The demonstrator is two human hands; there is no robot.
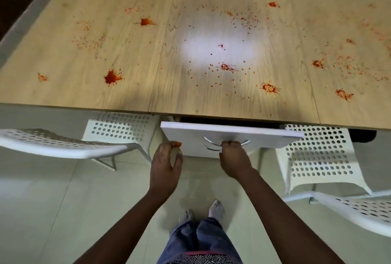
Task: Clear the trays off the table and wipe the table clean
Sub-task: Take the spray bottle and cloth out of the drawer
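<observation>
Red splatter (110, 77) covers the table (63, 52); our right hand (232, 156) grips the drawer handle (211, 144), presumably seeking a cloth; left hand (167, 162) hangs half-open, empty.

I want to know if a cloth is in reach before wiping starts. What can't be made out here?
- Drawer contents: head view, hidden by the white front and the table edge.
- Right hand fingertips: curled around the drawer handle.
- Table's right end: cut off by the frame.
- Far stains: too small to separate.

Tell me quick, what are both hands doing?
Left hand: open, holding nothing, by the drawer.
Right hand: closed on the drawer handle.
</observation>
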